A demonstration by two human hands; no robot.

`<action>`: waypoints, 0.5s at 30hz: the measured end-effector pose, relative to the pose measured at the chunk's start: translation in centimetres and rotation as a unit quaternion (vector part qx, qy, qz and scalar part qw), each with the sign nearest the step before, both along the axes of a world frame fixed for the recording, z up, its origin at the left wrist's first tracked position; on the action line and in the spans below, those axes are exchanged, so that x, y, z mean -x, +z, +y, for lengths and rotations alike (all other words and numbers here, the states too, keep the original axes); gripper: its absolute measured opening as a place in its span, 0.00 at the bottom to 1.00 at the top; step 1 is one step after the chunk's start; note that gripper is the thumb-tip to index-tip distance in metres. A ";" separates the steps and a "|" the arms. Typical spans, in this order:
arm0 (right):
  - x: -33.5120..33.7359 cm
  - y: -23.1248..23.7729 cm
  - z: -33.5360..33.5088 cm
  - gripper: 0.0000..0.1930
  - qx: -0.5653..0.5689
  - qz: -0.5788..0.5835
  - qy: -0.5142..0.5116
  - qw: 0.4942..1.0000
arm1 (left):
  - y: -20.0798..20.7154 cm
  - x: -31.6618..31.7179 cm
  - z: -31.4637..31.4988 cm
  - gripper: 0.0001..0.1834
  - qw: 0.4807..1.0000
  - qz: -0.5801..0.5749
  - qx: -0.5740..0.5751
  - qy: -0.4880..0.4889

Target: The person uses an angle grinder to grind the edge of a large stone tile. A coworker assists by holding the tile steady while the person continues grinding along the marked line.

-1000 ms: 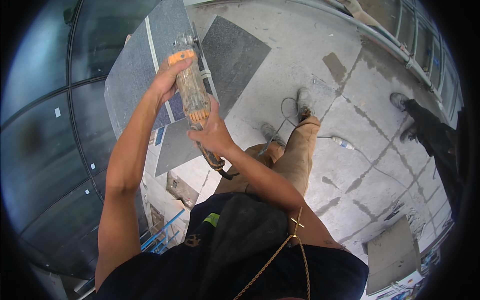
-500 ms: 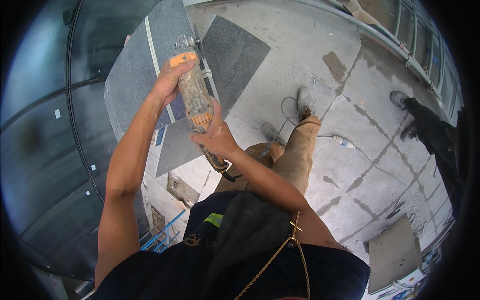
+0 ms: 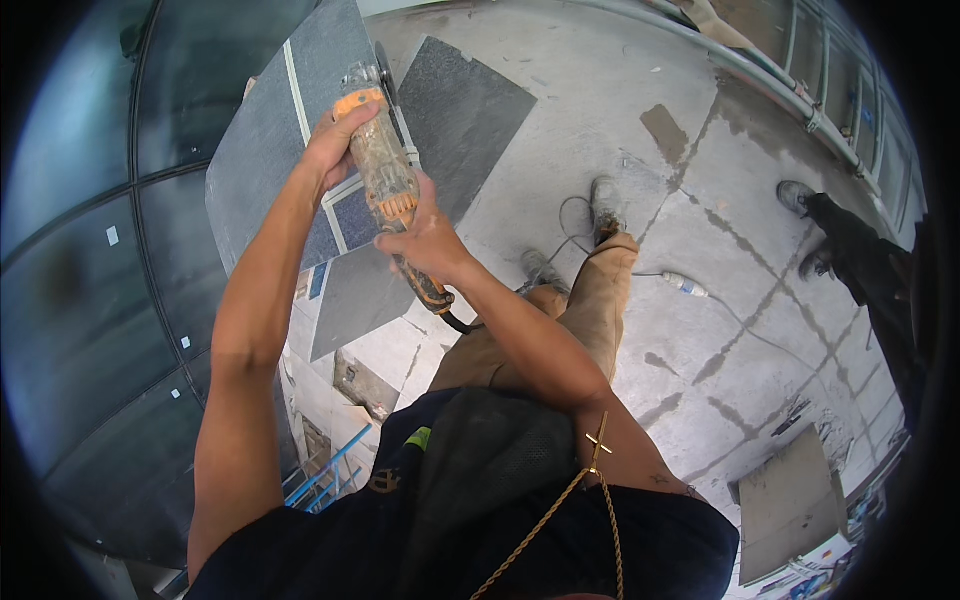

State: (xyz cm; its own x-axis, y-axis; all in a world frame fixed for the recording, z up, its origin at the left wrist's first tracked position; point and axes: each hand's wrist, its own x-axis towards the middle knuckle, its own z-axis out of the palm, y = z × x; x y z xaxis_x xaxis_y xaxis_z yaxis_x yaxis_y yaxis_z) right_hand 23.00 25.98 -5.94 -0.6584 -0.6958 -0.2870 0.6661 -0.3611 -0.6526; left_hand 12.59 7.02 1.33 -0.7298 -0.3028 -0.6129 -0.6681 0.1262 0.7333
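The shirt (image 3: 300, 550) is very dark, near black, short at the shoulders; on its front sit a bright yellow-green patch (image 3: 420, 438) and a small tan emblem (image 3: 384, 483); a dark grey cloth (image 3: 480, 470) with a mesh-like weave covers the chest; a gold chain (image 3: 548, 517), twisted like rope, carries a slim gold cross (image 3: 598, 440); the trousers (image 3: 600, 300) are tan, loose and creased; the shoes (image 3: 607, 205) are grey and dusty; left hand (image 3: 332, 150) and right hand (image 3: 432, 245) are bare; small inked marks (image 3: 662, 480) show on the right upper arm.

Glass (image 3: 70, 330) is standing at nine o'clock; a rail (image 3: 843, 149) is running past two; a co-worker (image 3: 855, 245) is standing at three.
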 end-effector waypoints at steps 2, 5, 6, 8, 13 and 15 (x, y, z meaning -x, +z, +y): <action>-0.2 0.1 0.3 0.57 0.003 -0.009 0.002 1.000 | 0.4 -0.1 0.3 0.38 1.000 -0.006 0.004 -0.011; -0.6 0.1 0.3 0.57 0.004 -0.006 -0.013 1.000 | 0.1 -0.3 0.7 0.39 1.000 -0.001 0.030 0.009; -0.9 -0.3 -0.1 0.57 0.007 0.005 -0.025 1.000 | 0.1 -0.3 0.8 0.39 0.999 0.005 0.041 0.020; -1.1 -0.3 -0.1 0.57 0.000 0.011 -0.028 1.000 | 0.1 -0.3 0.7 0.41 0.999 0.013 0.034 -0.003; -2.0 -0.3 0.2 0.55 -0.030 0.040 -0.024 0.998 | 0.0 -0.8 1.1 0.43 0.999 0.014 0.032 -0.010; -2.1 0.0 0.4 0.55 -0.009 0.016 -0.012 1.000 | -0.1 -1.2 1.0 0.43 0.999 0.012 0.031 0.001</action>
State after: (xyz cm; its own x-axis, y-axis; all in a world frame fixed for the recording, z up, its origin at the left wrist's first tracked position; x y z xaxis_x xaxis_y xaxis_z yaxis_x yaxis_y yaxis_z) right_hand 25.15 26.42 -5.93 -0.6833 -0.6750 -0.2785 0.6368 -0.3642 -0.6796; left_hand 13.75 8.01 1.25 -0.7438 -0.3400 -0.5755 -0.6505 0.1705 0.7401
